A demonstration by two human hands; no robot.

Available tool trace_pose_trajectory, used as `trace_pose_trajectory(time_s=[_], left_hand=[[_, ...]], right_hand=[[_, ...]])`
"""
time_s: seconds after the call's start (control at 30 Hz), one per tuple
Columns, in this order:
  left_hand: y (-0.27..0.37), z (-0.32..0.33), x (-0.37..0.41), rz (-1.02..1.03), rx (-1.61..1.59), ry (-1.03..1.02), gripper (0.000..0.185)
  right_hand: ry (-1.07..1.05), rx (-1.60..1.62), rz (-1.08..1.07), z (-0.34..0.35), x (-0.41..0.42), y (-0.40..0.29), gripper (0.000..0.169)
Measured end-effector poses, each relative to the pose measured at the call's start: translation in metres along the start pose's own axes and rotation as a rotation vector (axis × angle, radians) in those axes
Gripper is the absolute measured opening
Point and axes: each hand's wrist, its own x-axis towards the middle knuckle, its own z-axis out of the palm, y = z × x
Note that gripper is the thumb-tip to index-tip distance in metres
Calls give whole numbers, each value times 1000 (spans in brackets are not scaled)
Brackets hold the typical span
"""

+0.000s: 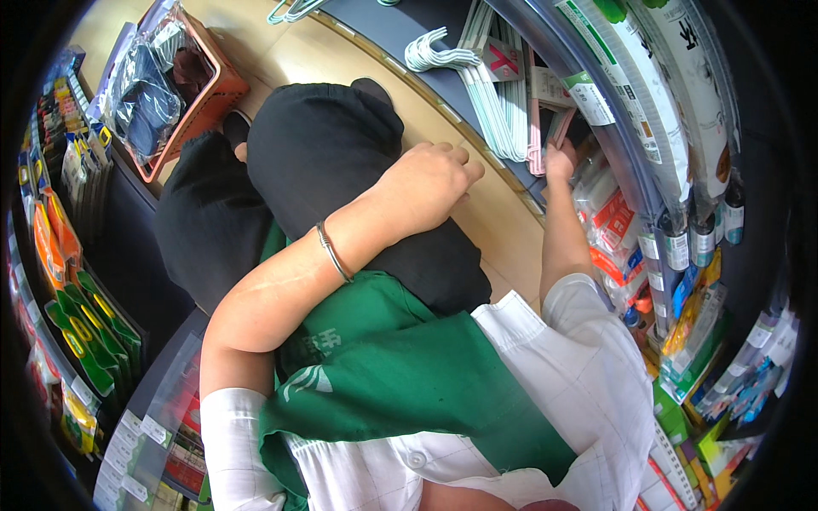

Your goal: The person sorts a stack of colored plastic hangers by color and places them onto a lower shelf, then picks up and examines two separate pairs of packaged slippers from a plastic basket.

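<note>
My left hand (pixel 434 182) rests over my knee in black trousers, palm down, its fingers loosely bent and a little apart, with nothing seen in it. A metal bangle is on that wrist. My right hand (pixel 561 160) reaches into the low shelf at the right, its fingers closed around the end of some pink hangers (pixel 535 144); part of the grip is hidden. Just left of them lie bundled pale green and white hangers (pixel 489 108), their hooks (pixel 434 54) pointing over the shelf's front. A card sleeve with a pink mark (pixel 501 61) wraps some of them.
An orange basket (pixel 220 83) with plastic-wrapped goods stands on the floor at the upper left. Packaged goods (pixel 613 217) fill the shelf beside my right forearm. Above it, a shelf edge (pixel 613 147) juts out with wrapped rolls (pixel 645 96). Hanging packs (pixel 83 326) line the left rack.
</note>
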Motion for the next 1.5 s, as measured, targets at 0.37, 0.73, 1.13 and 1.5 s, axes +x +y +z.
trace_pose_trajectory(time_s=[0.37,0.73,1.13,1.5], left_hand=[[-6,-32,-4,92,-154,14,29],[-128,-141,-70,-331,-220,396,24],[-156,-188,-102,-453,-236,400,24],[-151,-155,-78,-392,381,483,73]], right_hand=[[505,-77,-587,-12,-19,-67,38],[-1024,913,-55,145,-78,-435,53],[-444,1451,258,201,-56,-481,8],[-1210,879,-113,-37,-151,-287,21]])
